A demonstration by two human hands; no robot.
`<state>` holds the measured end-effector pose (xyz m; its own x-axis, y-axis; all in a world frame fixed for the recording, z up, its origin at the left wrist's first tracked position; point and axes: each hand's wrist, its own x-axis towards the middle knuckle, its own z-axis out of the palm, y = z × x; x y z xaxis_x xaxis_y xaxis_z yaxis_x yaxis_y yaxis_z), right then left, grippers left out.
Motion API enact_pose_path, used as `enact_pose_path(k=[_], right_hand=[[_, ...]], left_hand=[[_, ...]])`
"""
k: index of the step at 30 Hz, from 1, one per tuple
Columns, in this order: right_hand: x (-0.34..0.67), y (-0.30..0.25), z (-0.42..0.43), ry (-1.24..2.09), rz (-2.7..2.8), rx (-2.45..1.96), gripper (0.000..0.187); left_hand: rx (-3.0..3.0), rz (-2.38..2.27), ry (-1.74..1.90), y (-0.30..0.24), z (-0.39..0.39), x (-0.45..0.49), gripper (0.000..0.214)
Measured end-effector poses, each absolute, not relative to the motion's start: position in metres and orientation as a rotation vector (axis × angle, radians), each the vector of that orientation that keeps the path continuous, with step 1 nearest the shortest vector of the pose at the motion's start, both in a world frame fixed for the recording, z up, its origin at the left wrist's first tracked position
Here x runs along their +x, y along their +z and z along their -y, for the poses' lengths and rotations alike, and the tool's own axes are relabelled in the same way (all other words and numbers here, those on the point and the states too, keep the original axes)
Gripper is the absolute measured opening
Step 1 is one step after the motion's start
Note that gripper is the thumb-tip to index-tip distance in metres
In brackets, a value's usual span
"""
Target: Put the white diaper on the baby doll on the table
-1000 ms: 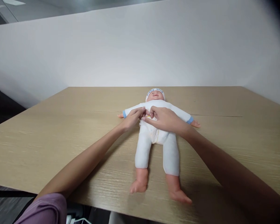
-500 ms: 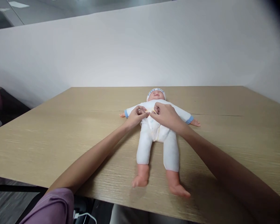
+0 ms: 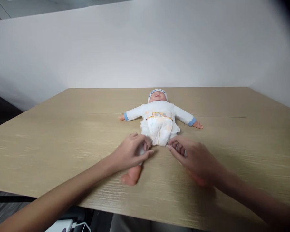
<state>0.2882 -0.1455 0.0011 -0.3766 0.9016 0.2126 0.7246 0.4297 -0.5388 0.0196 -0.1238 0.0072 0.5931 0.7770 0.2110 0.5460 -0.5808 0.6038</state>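
A baby doll [image 3: 159, 110] in a white top and white cap lies on its back on the wooden table [image 3: 62, 135], arms spread. A white diaper [image 3: 159, 129] with a patterned waistband shows at its hips. My left hand [image 3: 132, 150] is closed around bunched white trousers on the doll's leg on the left; a bare foot [image 3: 130, 176] sticks out below it. My right hand [image 3: 195, 158] is closed over the other leg, pinching white cloth, and hides that leg. Both hands are slightly smeared by motion.
A plain white partition [image 3: 145, 48] stands along the table's far edge. The table's front edge runs just below my forearms. Under it at the lower left lies a white device [image 3: 60, 225] with a cable.
Both hands have moved from the doll's waist down towards me to its legs, taking the white trousers with them. The diaper now shows. The camera has tilted slightly.
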Motion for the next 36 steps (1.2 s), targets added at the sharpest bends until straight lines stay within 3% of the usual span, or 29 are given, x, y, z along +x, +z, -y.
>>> enact_pose_path(k=[5,10,19,32,36], right_hand=[[0.278,-0.001,0.131,0.241,2.259,-1.484,0.025],[0.268,-0.012,0.140,0.071,2.343,-1.438,0.013],[0.268,-0.018,0.150,0.185,2.253,-1.334,0.022],[0.263,-0.014,0.144,0.361,2.140,-1.314,0.010],[0.265,-0.014,0.139,0.469,2.014,-1.424,0.015]], left_hand=[[2.324,-1.356,0.669,0.001,0.105,0.039,0.038],[2.406,-1.339,0.671,-0.004,0.103,0.046,0.037],[2.411,-1.124,0.964,-0.015,0.104,0.039,0.017],[2.256,-1.164,0.895,-0.011,0.103,0.041,0.015],[2.042,-1.146,0.920,-0.013,0.098,0.040,0.021]])
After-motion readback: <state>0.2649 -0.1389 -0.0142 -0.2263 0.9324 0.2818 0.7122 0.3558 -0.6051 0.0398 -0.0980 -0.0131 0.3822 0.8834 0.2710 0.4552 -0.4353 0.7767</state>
